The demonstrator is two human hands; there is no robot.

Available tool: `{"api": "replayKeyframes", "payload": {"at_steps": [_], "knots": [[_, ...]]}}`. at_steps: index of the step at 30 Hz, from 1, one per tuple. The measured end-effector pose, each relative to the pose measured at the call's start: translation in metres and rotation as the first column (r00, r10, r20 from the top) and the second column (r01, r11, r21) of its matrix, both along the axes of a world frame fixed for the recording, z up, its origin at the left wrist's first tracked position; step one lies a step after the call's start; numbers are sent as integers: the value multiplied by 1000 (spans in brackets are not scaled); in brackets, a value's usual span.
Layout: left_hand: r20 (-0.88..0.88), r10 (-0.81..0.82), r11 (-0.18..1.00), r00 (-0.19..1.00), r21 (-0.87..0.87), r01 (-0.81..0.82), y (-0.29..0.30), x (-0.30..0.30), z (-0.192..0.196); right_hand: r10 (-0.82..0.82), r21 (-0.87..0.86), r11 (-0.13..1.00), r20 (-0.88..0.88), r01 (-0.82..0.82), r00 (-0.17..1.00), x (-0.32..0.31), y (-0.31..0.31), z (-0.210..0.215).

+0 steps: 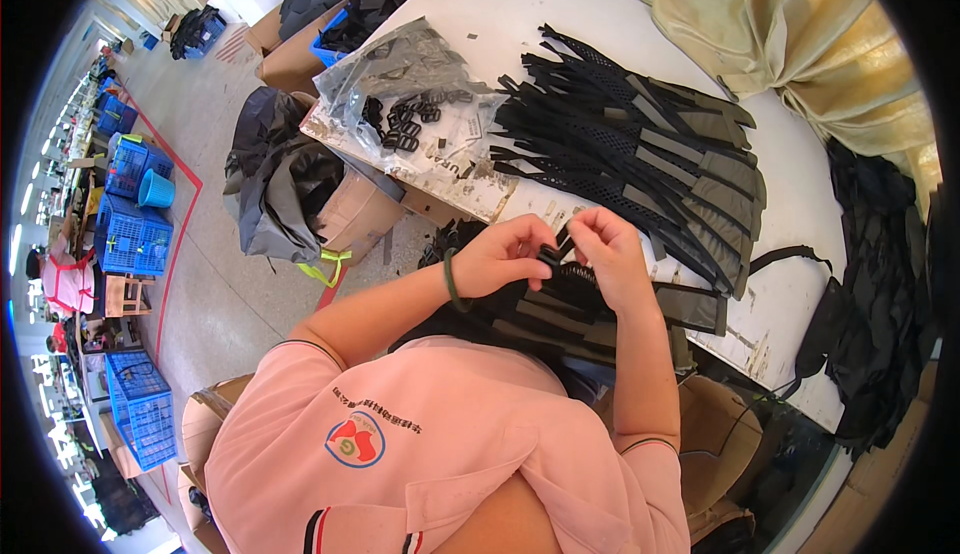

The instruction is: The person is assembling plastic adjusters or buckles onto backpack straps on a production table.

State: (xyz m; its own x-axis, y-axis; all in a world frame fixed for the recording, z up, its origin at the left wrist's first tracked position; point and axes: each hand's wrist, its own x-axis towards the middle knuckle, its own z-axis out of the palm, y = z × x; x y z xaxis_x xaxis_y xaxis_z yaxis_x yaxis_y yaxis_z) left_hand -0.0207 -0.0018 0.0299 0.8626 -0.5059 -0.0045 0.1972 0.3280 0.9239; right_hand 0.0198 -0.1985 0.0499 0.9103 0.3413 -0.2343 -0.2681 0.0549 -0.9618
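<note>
My left hand (503, 257), with a dark green band at its wrist, pinches a small black plastic buckle (548, 255) between thumb and fingers. Close beside it, my right hand (612, 252) is closed on the end of a black strap (566, 244). Whether the strap passes through the buckle is too small to tell. Below both hands, dark padded strap pieces (560, 324) lie across my lap at the table edge. Farther off, a fanned stack of black mesh and grey-green straps (650, 164) covers the middle of the white table (490, 4).
A clear plastic bag (370, 66) with several loose black buckles (405, 126) lies at the table's left. Cardboard boxes (362, 216) and dark sheeting (280, 174) stand beside it on the floor. Black straps and cloth (870, 294) hang at the right, below a gold curtain (800, 44).
</note>
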Motion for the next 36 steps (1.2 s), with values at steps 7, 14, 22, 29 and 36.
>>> {"api": "replayKeyframes", "payload": {"at_steps": [7, 14, 22, 29, 36], "knots": [[-391, 418, 900, 820, 301, -315, 76, -41, -26, 148, -548, 597, 793, 586, 590, 89, -50, -38], [379, 235, 235, 895, 871, -431, 113, -47, -33, 358, -609, 515, 792, 603, 494, 133, -34, -66], [-113, 238, 893, 965, 416, -171, 54, 10, -28, 482, -636, 447, 764, 629, 429, 132, -35, -66], [-434, 61, 998, 899, 58, -40, -13, 55, -49, 496, -655, 426, 746, 625, 444, 136, -37, -71], [-565, 130, 911, 815, -256, -323, -15, 90, -50, 473, -582, 574, 810, 576, 348, 96, -36, -35]]}}
